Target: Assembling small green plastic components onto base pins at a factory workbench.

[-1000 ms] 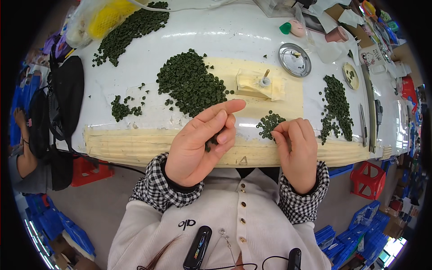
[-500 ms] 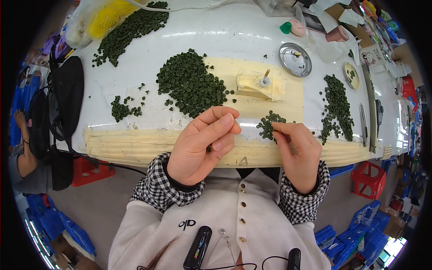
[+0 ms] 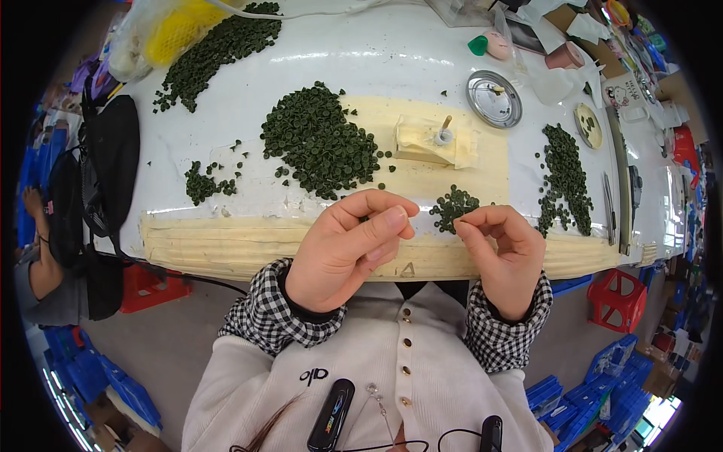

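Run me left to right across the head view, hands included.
Black bag, small green-piece cluster, left hand, right hand, long green-piece pile, slim tool.

At the left of the frame, a black bag (image 3: 114,162) sat by the table's edge, with a red stool (image 3: 151,290) below it. Yellow netting (image 3: 179,39) lay upper left; another red stool (image 3: 616,303) and blue bins (image 3: 591,392) stood lower right.
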Tool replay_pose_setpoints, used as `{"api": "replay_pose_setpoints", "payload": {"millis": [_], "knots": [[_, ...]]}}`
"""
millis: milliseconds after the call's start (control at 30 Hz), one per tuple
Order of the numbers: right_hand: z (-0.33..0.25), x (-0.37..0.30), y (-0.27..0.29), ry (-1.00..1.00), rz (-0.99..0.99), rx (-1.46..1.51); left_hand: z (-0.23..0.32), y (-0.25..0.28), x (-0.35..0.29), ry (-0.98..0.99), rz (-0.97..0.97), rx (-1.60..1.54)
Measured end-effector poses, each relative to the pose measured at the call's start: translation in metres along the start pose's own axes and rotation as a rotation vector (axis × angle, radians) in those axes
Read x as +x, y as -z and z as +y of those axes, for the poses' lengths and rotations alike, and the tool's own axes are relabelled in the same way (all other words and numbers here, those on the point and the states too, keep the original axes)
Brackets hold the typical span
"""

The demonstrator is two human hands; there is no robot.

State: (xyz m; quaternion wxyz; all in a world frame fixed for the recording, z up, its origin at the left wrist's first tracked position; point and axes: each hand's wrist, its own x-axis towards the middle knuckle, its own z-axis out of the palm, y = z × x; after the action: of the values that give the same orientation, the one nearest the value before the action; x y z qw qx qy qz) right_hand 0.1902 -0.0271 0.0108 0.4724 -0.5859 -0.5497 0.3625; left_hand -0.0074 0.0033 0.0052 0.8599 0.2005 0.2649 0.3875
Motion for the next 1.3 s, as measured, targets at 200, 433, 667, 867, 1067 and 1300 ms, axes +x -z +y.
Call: {"api": "replay_pose_setpoints", "payload": {"millis": [200, 433, 667, 867, 1067, 1300], "knots": [[-0.022, 0.001, -0.009, 0.298, 0.051, -0.272, -0.001, -0.013, 0.001, 0.038, 0.063, 0.270], [-0.032, 0.004, -0.013, 0.431, -0.008, -0.352, -0.008, -0.012, 0.003, -0.144, 0.082, 0.437], [-0.030, 0.003, -0.015, 0.517, -0.040, -0.389, -0.002, -0.011, 0.000, -0.074, 0.081, 0.391], [-0.024, 0.003, -0.014, 0.707, -0.032, -0.469, 0.005, -0.013, 0.001, 0.009, 0.052, 0.337], [-0.021, 0.005, -0.008, 0.808, -0.092, -0.525, 0.004, -0.010, 0.001, -0.006, 0.034, 0.360], [-0.016, 0.010, -0.010, 0.826, -0.115, -0.484, 0.000, -0.008, 0.003, -0.019, 0.064, 0.313]]}}
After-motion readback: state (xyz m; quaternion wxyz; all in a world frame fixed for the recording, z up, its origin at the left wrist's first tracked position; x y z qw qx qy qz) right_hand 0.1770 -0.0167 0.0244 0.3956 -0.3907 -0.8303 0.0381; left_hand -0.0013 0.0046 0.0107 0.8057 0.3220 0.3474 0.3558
